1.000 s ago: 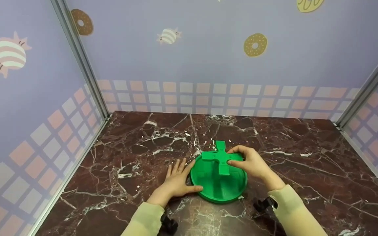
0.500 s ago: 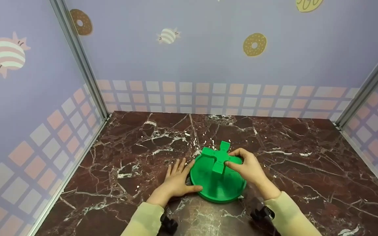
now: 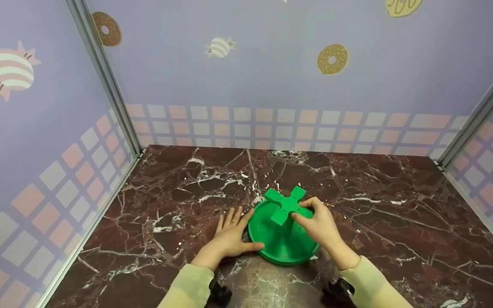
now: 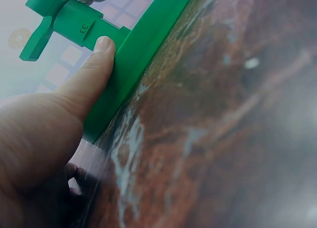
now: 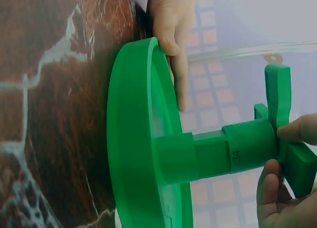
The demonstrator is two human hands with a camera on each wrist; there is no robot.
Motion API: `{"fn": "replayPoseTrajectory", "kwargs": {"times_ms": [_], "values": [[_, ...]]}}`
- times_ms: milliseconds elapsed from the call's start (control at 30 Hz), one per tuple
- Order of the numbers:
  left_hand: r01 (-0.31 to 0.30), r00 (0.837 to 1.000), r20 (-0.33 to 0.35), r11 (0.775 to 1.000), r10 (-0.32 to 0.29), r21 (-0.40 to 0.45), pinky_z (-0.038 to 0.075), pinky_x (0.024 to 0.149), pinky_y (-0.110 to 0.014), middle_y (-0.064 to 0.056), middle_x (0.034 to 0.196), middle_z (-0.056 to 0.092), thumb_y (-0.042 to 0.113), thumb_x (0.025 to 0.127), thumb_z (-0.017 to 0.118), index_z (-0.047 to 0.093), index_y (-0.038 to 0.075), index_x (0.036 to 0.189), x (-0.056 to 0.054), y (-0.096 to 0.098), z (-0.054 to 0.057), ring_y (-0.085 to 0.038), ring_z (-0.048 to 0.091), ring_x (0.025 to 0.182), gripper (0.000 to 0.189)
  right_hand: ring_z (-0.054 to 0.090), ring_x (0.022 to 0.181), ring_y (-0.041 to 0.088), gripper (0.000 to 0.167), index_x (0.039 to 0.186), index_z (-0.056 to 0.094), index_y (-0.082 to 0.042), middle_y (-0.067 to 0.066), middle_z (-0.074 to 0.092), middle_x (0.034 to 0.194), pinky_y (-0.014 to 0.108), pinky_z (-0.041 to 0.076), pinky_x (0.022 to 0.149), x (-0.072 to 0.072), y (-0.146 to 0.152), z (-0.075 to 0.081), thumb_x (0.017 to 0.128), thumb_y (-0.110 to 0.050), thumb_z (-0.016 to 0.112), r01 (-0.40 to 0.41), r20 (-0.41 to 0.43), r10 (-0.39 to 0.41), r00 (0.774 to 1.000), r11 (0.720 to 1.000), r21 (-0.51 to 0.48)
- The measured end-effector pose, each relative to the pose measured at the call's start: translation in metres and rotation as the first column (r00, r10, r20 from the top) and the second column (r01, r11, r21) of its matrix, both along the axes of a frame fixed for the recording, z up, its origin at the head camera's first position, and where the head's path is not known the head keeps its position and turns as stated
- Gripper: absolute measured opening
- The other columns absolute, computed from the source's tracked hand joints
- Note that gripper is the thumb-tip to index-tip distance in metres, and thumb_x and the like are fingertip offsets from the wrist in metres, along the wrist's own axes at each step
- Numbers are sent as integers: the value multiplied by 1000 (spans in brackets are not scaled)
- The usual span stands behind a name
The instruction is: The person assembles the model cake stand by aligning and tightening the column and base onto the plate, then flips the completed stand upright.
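A round green dish with a raised rim lies on the table. A thick post rises from its middle, and the stem of a green cross-shaped piece lines up with it, showing a narrower stepped section between. The number 34 shows on the stem in the right wrist view. My right hand pinches one arm of the cross near its hub between thumb and fingers. At the dish's left side lies my left hand, fingers spread and straight, its thumb pressing the rim.
The dark red marbled table reaches back to a purple patterned wall. Metal posts stand at the back corners, with side walls left and right. Small white specks lie behind the dish.
The cross has turned clockwise as seen from above, its far arm swinging right and its near arm left. My right hand has followed, coming nearer. My left hand has stayed put.
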State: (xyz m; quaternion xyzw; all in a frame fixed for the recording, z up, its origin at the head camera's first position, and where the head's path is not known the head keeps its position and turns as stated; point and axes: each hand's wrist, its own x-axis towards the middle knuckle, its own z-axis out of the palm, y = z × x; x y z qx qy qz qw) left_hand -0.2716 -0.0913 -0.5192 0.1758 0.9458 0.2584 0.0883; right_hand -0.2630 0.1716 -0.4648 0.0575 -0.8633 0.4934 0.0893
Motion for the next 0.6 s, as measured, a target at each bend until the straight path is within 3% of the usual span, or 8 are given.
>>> {"fn": "replayPoseTrajectory", "kwargs": {"times_ms": [133, 233, 300, 400, 467, 600], "values": [[3, 1000, 3, 1000, -3, 5, 0, 128, -67, -20, 173, 8, 70, 84, 70, 19, 22, 167, 0, 0, 0, -44, 2, 161, 109, 60, 123, 37, 37, 120, 59, -1, 20, 64, 127, 53, 50, 106, 0, 6, 6, 93, -17, 78, -27, 66, 29, 997, 999, -30], [7, 1000, 4, 1000, -7, 10, 0, 128, -67, -20, 173, 8, 70, 85, 71, 19, 21, 167, 1, 0, 0, -44, 2, 161, 108, 60, 120, 32, 40, 127, 55, 0, 21, 62, 129, 44, 50, 104, -5, 14, 15, 96, -17, 74, -19, 86, 28, 996, 994, -105], [8, 1000, 3, 1000, -8, 11, 0, 128, -67, -20, 173, 8, 69, 85, 71, 19, 21, 167, 1, 0, 0, -44, 1, 161, 108, 61, 110, 27, 39, 130, 54, 0, 23, 61, 128, 34, 53, 94, -11, 20, 21, 97, -13, 71, -26, 72, 38, 997, 987, -162], [7, 1000, 1, 1000, -7, 10, 0, 128, -67, -20, 173, 8, 69, 85, 71, 19, 21, 167, 1, 0, 1, -44, 2, 161, 109, 60, 115, 29, 43, 138, 52, 0, 25, 56, 135, 29, 56, 86, -26, 33, 25, 99, -7, 68, -123, 51, 134, 990, 977, -177], [7, 1000, 0, 1000, -7, 6, 0, 128, -67, -21, 173, 8, 70, 84, 71, 19, 21, 167, 0, 0, 1, -44, 2, 161, 109, 59, 121, 37, 48, 143, 51, -1, 26, 53, 142, 31, 59, 81, -39, 41, 24, 98, -4, 67, -224, 40, 235, 971, 958, -177], [7, 1000, -6, 1000, -7, 3, 1, 127, -67, -21, 173, 8, 70, 84, 71, 19, 20, 167, 0, -1, 0, -45, 3, 161, 110, 45, 142, 49, 58, 151, 46, 1, 27, 47, 154, 30, 60, 92, -62, 52, 19, 96, 2, 65, -428, 31, 438, 898, 889, -160]]}}
